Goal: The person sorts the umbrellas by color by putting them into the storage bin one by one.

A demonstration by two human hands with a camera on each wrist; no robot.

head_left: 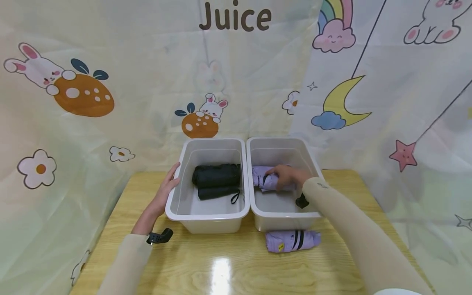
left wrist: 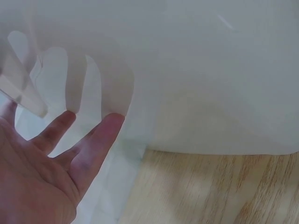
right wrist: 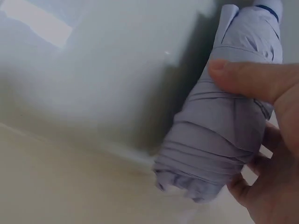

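Note:
My right hand [head_left: 289, 177] reaches into the right white bin [head_left: 287, 214] and grips a folded lilac umbrella [head_left: 259, 175]. In the right wrist view, the thumb lies across the wrapped lilac cloth and the fingers curl behind it. My left hand [head_left: 164, 193] rests against the outer left side of the left white bin [head_left: 208, 217]. Its spread fingers [left wrist: 100, 140] touch the bin's wall in the left wrist view. Inside that left bin lie two folded black umbrellas, one black umbrella [head_left: 217, 175] behind a slimmer black umbrella [head_left: 217, 192] with a wrist loop.
Another folded lilac umbrella [head_left: 293, 241], with black stripes and a yellow tag, lies on the wooden table [head_left: 177, 266] before the right bin. Both bins stand side by side near the back edge. A printed cloth [head_left: 147, 82] hangs behind. A white rounded edge shows at bottom right.

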